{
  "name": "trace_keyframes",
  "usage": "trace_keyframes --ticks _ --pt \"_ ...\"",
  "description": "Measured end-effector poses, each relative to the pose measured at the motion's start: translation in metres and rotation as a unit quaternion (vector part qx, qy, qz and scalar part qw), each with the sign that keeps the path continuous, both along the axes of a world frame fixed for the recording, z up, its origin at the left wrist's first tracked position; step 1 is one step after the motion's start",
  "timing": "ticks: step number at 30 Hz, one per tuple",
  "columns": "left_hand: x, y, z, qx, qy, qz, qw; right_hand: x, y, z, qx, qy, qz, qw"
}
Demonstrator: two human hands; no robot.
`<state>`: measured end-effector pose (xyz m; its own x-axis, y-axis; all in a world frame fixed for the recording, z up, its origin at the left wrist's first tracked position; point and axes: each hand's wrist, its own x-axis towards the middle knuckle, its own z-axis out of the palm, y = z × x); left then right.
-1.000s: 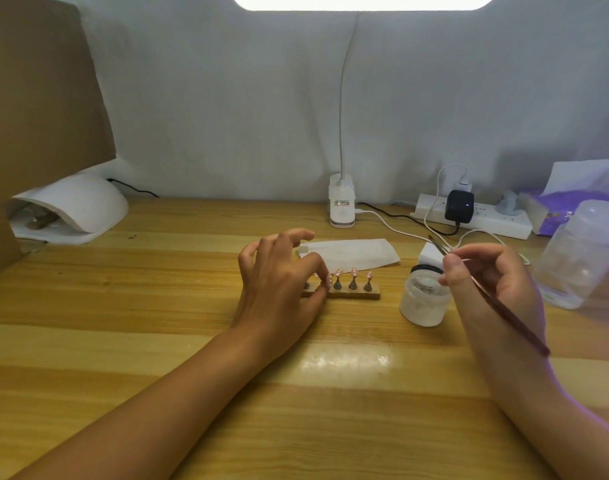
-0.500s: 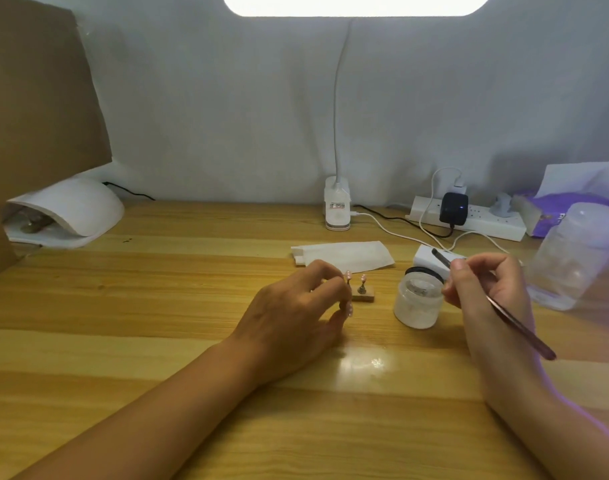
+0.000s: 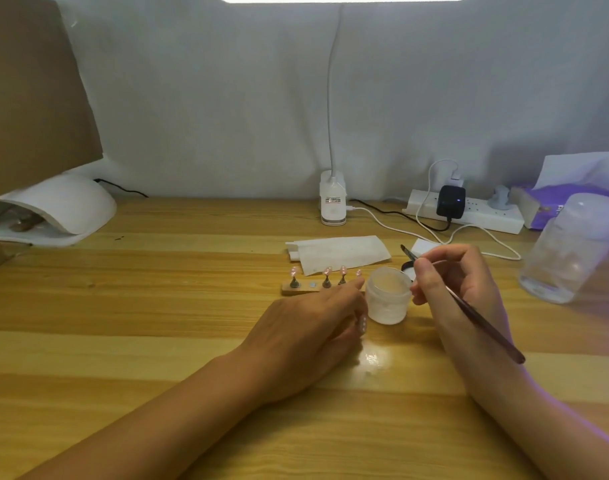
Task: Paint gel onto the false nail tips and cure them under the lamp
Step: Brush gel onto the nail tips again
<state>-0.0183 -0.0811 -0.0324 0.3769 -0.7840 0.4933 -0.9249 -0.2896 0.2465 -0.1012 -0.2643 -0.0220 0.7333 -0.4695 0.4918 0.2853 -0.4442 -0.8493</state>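
Observation:
A small wooden holder stands mid-table with several pink false nail tips on little stands and one bare slot. My left hand lies just in front of it, fingers curled, pinching one pink nail tip beside the frosted open gel jar. My right hand grips a thin dark brush, bristles pointing up and away past the jar, and its lower fingers touch the jar's right side. The white curing lamp sits at the far left of the table.
A folded white paper lies behind the holder. A desk lamp base, a power strip with cables, a purple tissue pack and a frosted plastic bottle line the back and right. A cardboard sheet stands at left.
My left hand has drawn back from the holder toward the jar, carrying one nail tip and uncovering the row with its bare slot. My right hand with the brush has barely shifted.

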Motion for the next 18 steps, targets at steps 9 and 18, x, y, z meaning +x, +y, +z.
trace_keyframes --ticks 9,18 --pt "0.0005 0.0020 0.0004 -0.015 0.031 -0.001 0.999 -0.0065 0.0053 -0.0007 0.017 -0.021 0.027 0.999" --pt "0.0015 0.0033 -0.0019 -0.011 0.016 -0.027 0.999 -0.0081 0.0042 0.0000 -0.057 0.014 -0.018 0.998"
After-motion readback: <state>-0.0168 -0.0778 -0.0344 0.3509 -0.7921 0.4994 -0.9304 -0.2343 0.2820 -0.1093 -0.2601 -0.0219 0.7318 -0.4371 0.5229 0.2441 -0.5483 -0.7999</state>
